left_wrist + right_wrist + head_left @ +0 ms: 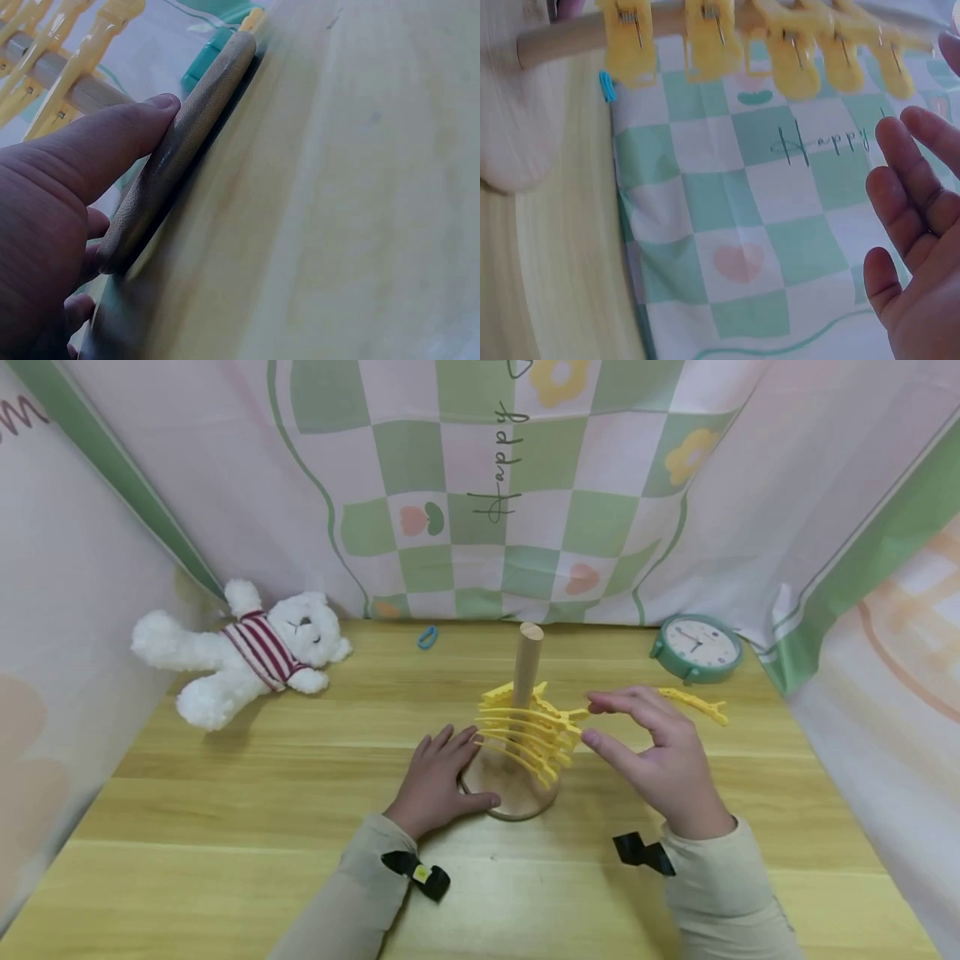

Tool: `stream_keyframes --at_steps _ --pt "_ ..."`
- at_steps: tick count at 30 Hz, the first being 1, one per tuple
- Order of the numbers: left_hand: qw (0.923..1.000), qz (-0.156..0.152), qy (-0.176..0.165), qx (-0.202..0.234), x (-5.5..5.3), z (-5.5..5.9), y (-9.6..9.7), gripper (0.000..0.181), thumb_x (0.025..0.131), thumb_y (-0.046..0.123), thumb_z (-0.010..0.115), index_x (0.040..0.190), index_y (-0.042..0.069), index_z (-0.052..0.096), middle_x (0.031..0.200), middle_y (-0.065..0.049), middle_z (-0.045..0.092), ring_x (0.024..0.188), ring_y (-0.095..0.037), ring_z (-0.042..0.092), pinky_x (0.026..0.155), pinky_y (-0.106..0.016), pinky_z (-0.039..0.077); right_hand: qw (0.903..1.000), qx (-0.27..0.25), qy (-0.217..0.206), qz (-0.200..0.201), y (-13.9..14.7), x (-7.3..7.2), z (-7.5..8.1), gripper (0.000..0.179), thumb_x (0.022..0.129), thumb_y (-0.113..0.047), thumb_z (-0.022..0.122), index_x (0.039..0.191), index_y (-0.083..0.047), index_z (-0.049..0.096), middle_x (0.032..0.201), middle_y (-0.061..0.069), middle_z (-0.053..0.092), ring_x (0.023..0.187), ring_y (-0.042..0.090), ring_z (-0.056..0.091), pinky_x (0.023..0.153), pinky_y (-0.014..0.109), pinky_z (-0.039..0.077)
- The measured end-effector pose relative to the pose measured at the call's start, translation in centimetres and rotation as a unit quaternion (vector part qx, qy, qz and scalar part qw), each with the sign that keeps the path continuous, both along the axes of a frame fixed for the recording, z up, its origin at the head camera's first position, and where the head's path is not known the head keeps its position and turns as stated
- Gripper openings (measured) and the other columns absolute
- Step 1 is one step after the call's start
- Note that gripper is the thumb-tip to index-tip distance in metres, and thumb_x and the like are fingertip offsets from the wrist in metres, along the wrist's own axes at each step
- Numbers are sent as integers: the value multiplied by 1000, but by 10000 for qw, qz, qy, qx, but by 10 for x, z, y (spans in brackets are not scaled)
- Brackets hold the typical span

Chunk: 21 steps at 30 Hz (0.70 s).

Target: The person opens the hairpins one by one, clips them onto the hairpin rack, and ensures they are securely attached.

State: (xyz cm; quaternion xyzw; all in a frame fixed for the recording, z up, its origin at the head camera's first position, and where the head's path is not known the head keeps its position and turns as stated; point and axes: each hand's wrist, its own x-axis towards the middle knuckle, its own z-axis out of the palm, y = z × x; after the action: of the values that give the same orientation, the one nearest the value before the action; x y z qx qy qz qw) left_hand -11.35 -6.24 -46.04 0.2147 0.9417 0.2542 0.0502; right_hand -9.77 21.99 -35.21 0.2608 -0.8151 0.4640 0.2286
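A wooden stand has a round base (517, 806) and an upright dowel (529, 664). Several long yellow spring clips (532, 735) sit one above another along the dowel. My left hand (438, 785) holds the base at its left side, its thumb (120, 135) laid along the front rim and the other fingers spread round the side. Just right of the clips, my right hand (667, 760) has thumb and index finger parted near the handle ends. In the right wrist view its fingers (900, 202) stand apart from the clips, with nothing held.
One loose yellow clip (697, 703) lies on the table behind my right hand, in front of a green round clock (697, 647). A small blue ring-shaped piece (427, 637) lies near the back edge. At the left lies a white teddy bear (255, 652); a checked curtain (510, 485) hangs behind.
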Motion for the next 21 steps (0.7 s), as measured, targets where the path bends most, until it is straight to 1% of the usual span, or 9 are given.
stream_keyframes --at_steps 5,8,12,18,21 --pt "10000 5 24 -11 0 -1 -1 90 83 66 69 150 10 48 162 -2 32 152 -33 19 123 -55 11 9997 -18 -89 -240 12 -3 0 38 76 11 80 110 -4 75 103 5 71 103 4 61 93 15 45" --pt "10000 4 31 -7 0 -1 -1 90 83 66 69 150 10 48 162 -3 32 152 -33 19 122 -55 11 9985 -22 -250 -481 20 -5 -1 31 79 8 79 107 -5 76 103 4 70 103 4 61 92 14 45" --pt "10000 11 18 -15 1 -1 -1 90 83 66 69 151 10 47 162 -3 32 152 -33 19 122 -55 11 9946 -1 -508 -904 30 -9 -5 24 83 3 79 105 -7 76 102 0 70 101 2 60 89 13 43" --pt "10000 -2 49 -7 0 -1 -1 91 83 66 69 151 11 45 162 -4 34 151 -33 20 122 -56 12 9882 -47 -688 -1370 47 -18 -15 23 85 -1 79 107 -7 77 102 -12 68 98 1 58 85 16 39" --pt "10000 -11 59 17 0 -1 -1 91 83 65 69 151 11 46 161 -5 35 151 -34 21 122 -57 13 9841 -68 -803 -1581 56 -22 -20 21 87 -5 78 108 -6 76 102 -14 67 97 3 58 83 16 38"
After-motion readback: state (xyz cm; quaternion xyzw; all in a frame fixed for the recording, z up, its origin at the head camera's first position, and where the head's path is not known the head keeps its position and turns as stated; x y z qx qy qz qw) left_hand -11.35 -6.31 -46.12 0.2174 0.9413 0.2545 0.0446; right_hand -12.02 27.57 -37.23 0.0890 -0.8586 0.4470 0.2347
